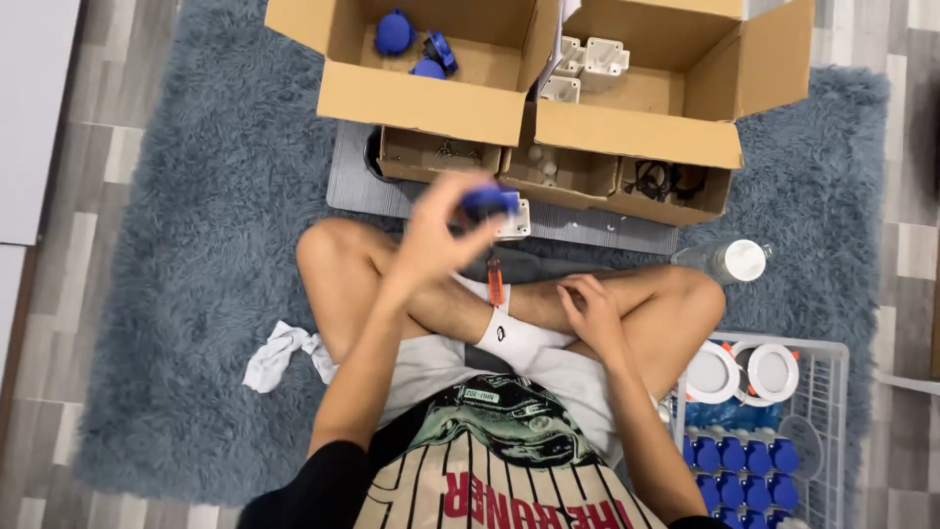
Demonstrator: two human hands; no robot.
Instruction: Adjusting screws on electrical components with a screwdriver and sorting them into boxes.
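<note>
Head view, left to right: a crumpled white cloth (279,355) lies on the shaggy grey-blue rug (196,245). The left hand (436,235), raised and blurred, is clamped with its fingers around a small blue-and-white plastic part (497,209), which sits at its fingertips above the crossed legs. It looks light, rigid and smooth, best pinched by the blue cap. Far off stand two open cardboard boxes (441,98). The right hand (590,312) rests loosely curled on the shin, holding nothing. A white wire basket (832,411) of blue parts sits near right.
</note>
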